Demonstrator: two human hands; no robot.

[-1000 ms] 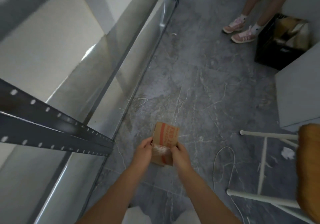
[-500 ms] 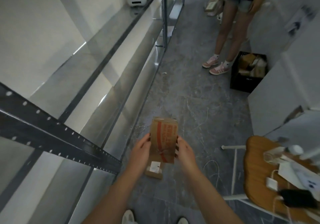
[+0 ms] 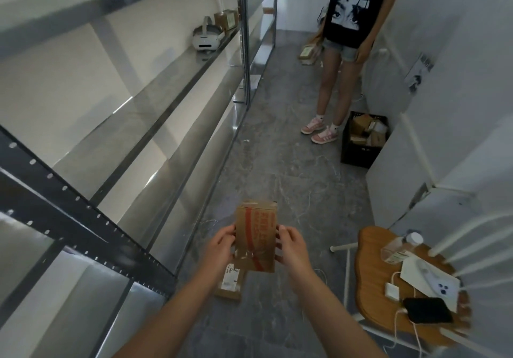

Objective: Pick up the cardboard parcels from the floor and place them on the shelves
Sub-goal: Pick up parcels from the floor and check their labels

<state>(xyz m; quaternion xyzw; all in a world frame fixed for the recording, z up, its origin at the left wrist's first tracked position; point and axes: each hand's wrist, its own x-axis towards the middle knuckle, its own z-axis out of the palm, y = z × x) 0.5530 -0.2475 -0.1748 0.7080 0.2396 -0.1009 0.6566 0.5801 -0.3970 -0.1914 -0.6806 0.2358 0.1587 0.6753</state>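
I hold a brown cardboard parcel (image 3: 256,237) with red print and clear tape, upright in front of me above the floor. My left hand (image 3: 220,244) grips its left edge and my right hand (image 3: 290,245) grips its right edge. Below it, a second parcel (image 3: 229,284) with a white label lies on the grey floor. The metal shelves (image 3: 177,80) run along my left side, level with and above the parcel. Two small boxes (image 3: 226,19) stand far back on a shelf.
A person (image 3: 349,52) stands ahead on the right beside a black crate (image 3: 361,151) filled with parcels. More parcels (image 3: 308,54) lie on the floor far back. A wooden chair (image 3: 372,282) at my right carries a bottle, phones and cables. A white headset (image 3: 206,38) sits on a shelf.
My view has tilted up, showing more of the shelves and the person. The parcel has stayed in both hands and now stands upright a little higher; a second parcel has appeared on the floor below.
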